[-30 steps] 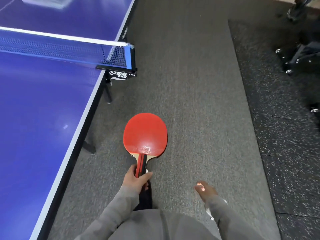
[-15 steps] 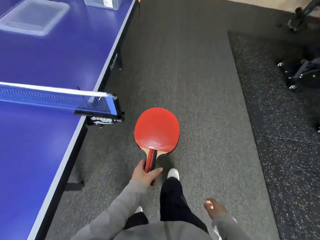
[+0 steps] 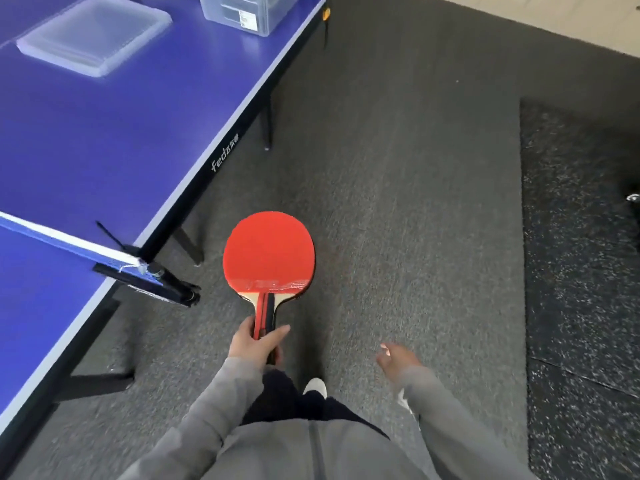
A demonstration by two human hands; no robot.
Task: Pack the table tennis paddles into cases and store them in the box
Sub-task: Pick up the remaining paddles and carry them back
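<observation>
Open grey carpet (image 3: 398, 168) ran up frame centre, unobstructed. Blue table (image 3: 104, 140) walled off the left; its net post (image 3: 156, 275) jutted over the edge at lower left. Clear box (image 3: 247, 10) and flat lid (image 3: 93, 32) occupied the tabletop, upper left.

Blue table (image 3: 104, 140) carries clear box (image 3: 249, 10), flat clear lid (image 3: 93, 32); net (image 3: 69, 247) across it.

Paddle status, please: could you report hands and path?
Left hand grips paddle by handle. Right hand free. Box ahead on table; floor path open.
</observation>
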